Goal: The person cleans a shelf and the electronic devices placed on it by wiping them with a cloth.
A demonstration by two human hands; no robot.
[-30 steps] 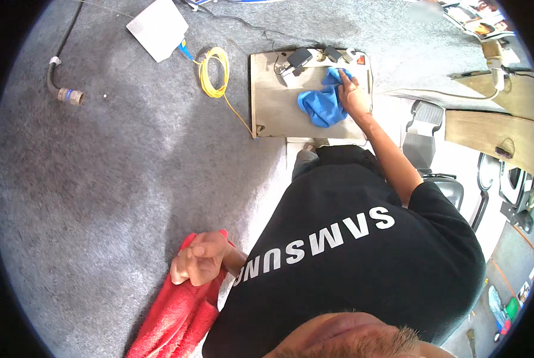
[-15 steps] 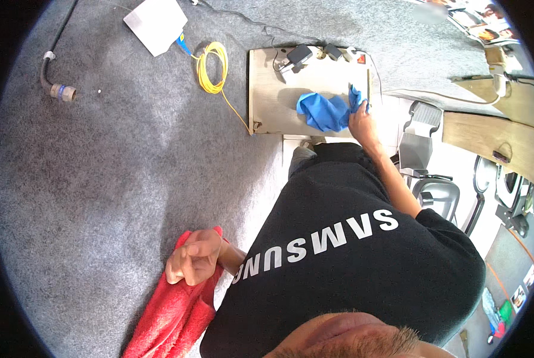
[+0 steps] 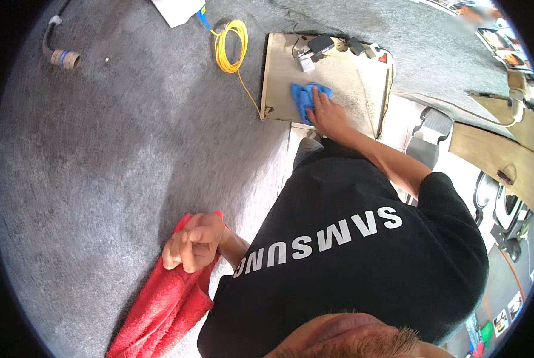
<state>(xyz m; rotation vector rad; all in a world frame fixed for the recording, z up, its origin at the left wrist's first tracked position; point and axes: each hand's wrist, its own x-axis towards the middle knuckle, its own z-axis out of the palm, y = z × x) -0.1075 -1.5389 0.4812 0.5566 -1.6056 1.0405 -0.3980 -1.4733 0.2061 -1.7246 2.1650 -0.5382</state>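
My right hand (image 3: 328,114) presses down on a crumpled blue cloth (image 3: 306,101), its fingers over the cloth's right part. The cloth lies on a light wooden surface (image 3: 279,68), towards its near left side. Well apart, on the left, my left hand (image 3: 193,241) is closed with curled fingers around a red towel (image 3: 165,298). That towel hangs down from the hand in folds, and part of it is hidden behind the fingers.
Along the wooden surface's far edge sit black adapters (image 3: 320,44) and a white plug (image 3: 305,62). A coiled yellow cable (image 3: 231,48) lies beside it on grey carpet-like material. A dark cable with a metal connector (image 3: 65,58) is at the far left. A chair (image 3: 425,134) stands right.
My right hand has swept left across the wooden surface, and the blue cloth is now bunched under it. My left hand still holds the red towel. The view has shifted slightly.
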